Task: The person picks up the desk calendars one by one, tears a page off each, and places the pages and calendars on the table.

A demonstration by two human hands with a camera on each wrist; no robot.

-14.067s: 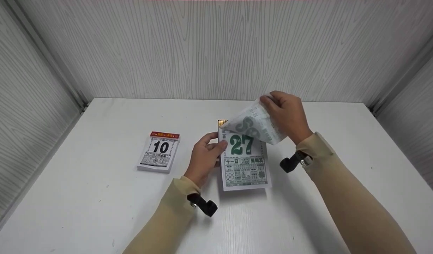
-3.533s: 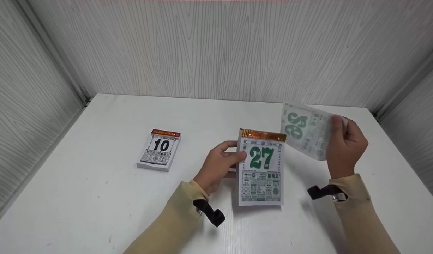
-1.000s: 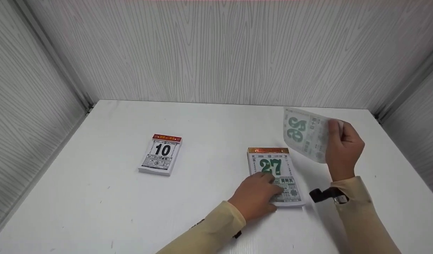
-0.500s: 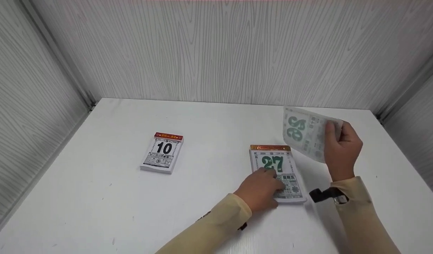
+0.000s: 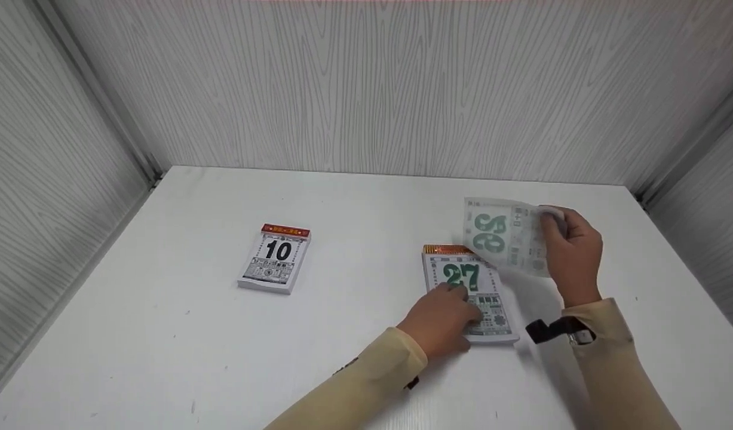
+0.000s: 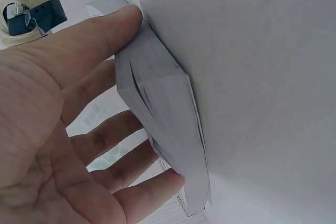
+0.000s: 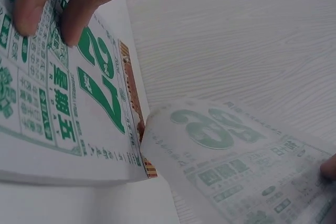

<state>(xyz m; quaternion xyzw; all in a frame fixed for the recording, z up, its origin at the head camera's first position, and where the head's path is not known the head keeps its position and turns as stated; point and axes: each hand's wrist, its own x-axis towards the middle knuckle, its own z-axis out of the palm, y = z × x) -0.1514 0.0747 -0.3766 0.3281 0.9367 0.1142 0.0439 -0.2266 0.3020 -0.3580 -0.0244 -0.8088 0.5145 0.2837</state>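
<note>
A thick tear-off calendar, its top page marked with a green 27, lies on the white table. My left hand rests over its lower left part, fingertips pressing on the page. The left wrist view shows that thumb at the pad's end and a slight gap between the leaves of the paper edge. Up at the right, my right hand pinches a loose thin sheet by one end. Mirrored green print shows through the sheet, whose free end overlaps the calendar's orange-gold header.
A smaller tear-off calendar with a red header and a black 10 lies to the left on the white table. Pale wood-grain panels close off the back and both sides.
The left hand has set the calendar down and moved onto its face. Earlier the right hand tore the sheet off. In the last half second the sheet has swung left and down over the header.
</note>
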